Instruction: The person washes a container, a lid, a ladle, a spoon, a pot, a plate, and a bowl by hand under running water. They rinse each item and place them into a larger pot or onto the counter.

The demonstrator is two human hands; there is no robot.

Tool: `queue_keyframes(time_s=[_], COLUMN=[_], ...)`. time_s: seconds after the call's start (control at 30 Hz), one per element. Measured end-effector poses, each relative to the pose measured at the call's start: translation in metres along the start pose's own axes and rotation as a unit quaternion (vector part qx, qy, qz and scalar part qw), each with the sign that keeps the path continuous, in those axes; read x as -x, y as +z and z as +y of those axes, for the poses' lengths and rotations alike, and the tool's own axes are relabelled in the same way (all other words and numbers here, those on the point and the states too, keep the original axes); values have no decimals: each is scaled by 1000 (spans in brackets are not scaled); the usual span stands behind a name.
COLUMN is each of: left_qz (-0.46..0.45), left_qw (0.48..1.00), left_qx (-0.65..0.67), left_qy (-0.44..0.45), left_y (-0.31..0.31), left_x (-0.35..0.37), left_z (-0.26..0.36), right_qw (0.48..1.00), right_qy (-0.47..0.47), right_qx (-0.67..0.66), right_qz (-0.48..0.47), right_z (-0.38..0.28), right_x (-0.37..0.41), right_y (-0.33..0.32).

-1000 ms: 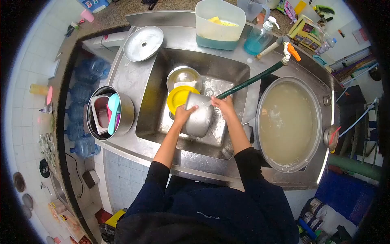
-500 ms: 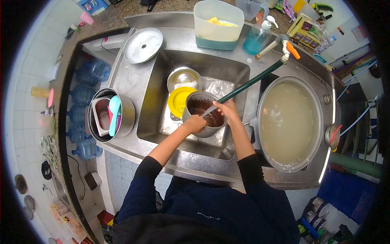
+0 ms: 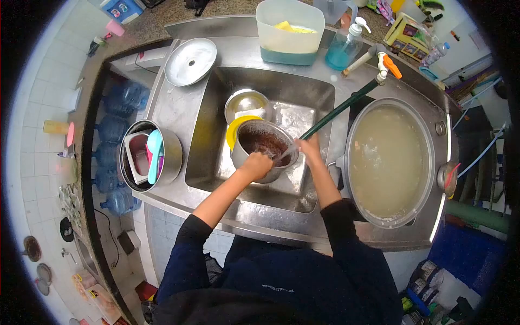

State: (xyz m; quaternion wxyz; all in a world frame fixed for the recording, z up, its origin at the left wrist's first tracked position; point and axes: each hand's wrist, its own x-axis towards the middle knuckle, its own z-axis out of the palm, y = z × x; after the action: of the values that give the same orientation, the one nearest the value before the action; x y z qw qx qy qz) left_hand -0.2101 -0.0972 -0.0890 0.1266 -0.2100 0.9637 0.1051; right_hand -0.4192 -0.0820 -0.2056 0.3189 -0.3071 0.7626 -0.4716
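A metal pot (image 3: 250,157) with brown residue inside is tilted over the sink (image 3: 211,162). My left hand (image 3: 257,166) is closed at the pot's near rim. My right hand (image 3: 310,147) is closed round the lower end of the dark green hose (image 3: 341,112), at the pot's right edge. Water runs from the hose into the pot. Partly behind the pot, a yellow plate (image 3: 233,131) lies beside a round metal bowl (image 3: 246,104) in the sink.
A large pot of cloudy liquid (image 3: 387,162) stands right of the sink, and a pot of utensils (image 3: 173,157) stands left. Behind are a metal lid (image 3: 190,62), a plastic container (image 3: 290,38), a soap bottle (image 3: 342,49) and the tap (image 3: 382,67).
The pot has shifted slightly left and tilted, covering more of the yellow plate. My right hand and the hose end have moved a little to the right, away from my left hand.
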Motion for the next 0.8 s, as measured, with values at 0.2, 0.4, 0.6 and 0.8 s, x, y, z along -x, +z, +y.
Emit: queue_keyframes(time_s=[0.2,0.4,0.6,0.8], left_qz=[5,13,8,20], left_qw=[1000,999,999,999], left_qx=[-6,-23,-44,-21], left_qy=[20,29,11,40], left_y=[5,1,1,17], left_x=[-27,-19,-15,-24], left_z=[9,22,5,10], right_qw=[943,990,999,932], right_qy=[132,65,27,120], right_qx=[-267,-126,-41,-275], right_qz=[-152,24,-3,-205], right_z=[-87,4,-31,-61], right_x=[25,-43,21,48], right_y=[0,36,-7,-4])
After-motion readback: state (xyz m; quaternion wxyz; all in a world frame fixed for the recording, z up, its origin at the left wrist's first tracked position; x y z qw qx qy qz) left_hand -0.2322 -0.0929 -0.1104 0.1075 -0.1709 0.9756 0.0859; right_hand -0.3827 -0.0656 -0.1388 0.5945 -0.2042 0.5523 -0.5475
